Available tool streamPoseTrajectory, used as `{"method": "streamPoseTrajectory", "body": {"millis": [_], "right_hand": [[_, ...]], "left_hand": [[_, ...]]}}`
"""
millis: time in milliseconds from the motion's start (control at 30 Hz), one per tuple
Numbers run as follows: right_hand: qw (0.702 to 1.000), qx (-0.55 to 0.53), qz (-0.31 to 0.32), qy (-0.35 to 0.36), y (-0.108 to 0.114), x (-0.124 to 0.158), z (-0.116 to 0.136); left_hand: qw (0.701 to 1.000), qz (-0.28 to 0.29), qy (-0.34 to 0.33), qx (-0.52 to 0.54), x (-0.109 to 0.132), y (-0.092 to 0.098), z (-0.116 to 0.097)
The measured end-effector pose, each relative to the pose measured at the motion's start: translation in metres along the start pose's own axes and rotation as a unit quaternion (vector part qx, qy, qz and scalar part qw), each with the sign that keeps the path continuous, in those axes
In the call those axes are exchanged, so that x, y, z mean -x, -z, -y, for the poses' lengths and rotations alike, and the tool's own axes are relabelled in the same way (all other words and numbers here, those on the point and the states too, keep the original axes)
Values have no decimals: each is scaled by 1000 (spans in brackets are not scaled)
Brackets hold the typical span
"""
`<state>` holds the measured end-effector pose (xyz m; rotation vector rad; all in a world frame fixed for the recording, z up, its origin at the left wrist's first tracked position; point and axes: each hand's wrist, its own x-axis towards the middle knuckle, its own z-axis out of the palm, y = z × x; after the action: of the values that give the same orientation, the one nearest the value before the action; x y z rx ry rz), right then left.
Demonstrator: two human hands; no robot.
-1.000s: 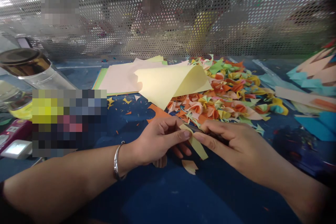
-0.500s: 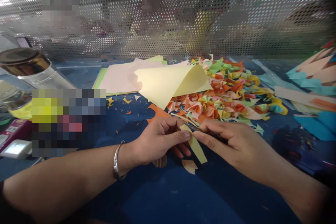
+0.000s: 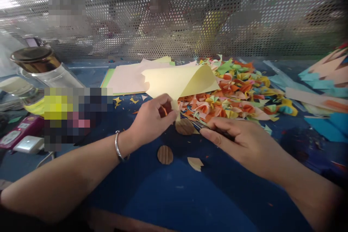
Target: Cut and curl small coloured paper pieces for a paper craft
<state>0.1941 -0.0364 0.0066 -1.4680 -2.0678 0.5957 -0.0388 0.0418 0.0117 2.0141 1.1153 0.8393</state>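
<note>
My left hand (image 3: 154, 117), with a silver bangle at its wrist, pinches a pale yellow paper strip (image 3: 178, 111) between thumb and fingertips. My right hand (image 3: 239, 141) is wrapped around a slim tool (image 3: 199, 125) with a dark handle and narrow metal tip; its exact kind is hard to make out. The tip points left, close to a brown wood-grained disc (image 3: 185, 127) just below the strip. A smaller wood-grained disc (image 3: 165, 154) lies nearer me, with a cream paper scrap (image 3: 195, 163) to its right.
Colourful folded paper pieces (image 3: 231, 94) are heaped behind my hands. Beside them sit stacked paper sheets (image 3: 127, 78) and a curled yellow sheet (image 3: 168, 79). A clear bottle (image 3: 51, 69) and power strip (image 3: 20, 130) stand left. A perforated metal screen (image 3: 174, 36) closes the back.
My left hand has moved up and left, carrying the yellow strip away from the right hand. Both wood-grained discs now show more fully. The right hand has stayed nearly in place.
</note>
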Motion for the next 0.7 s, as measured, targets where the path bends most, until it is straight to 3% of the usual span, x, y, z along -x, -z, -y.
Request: {"method": "streamPoseTrajectory", "body": {"millis": [100, 167, 267, 333, 400, 467, 633, 700], "right_hand": [[1000, 10, 9, 5, -1, -1, 0], [1000, 16, 9, 17, -2, -1, 0], [999, 21, -1, 42, -5, -2, -2], [998, 26, 2, 60, -6, -1, -3], [997, 34, 17, 70, -6, -2, -3], [996, 49, 36, 66, -5, -2, -3], [992, 110, 56, 31, -3, -4, -5], [990, 117, 76, 26, -3, -4, -6]], "left_hand": [[995, -41, -67, -66, -3, 6, 2], [990, -29, -118, -75, -1, 8, -3], [987, 73, -140, -22, 6, 6, -15], [983, 141, -115, 30, 11, 2, -21], [980, 172, -89, 54, 13, -1, -23], [981, 169, -85, 40, 13, -3, -21], [990, 91, -89, -60, 6, 2, -9], [989, 90, -93, -69, 5, 4, -7]]}}
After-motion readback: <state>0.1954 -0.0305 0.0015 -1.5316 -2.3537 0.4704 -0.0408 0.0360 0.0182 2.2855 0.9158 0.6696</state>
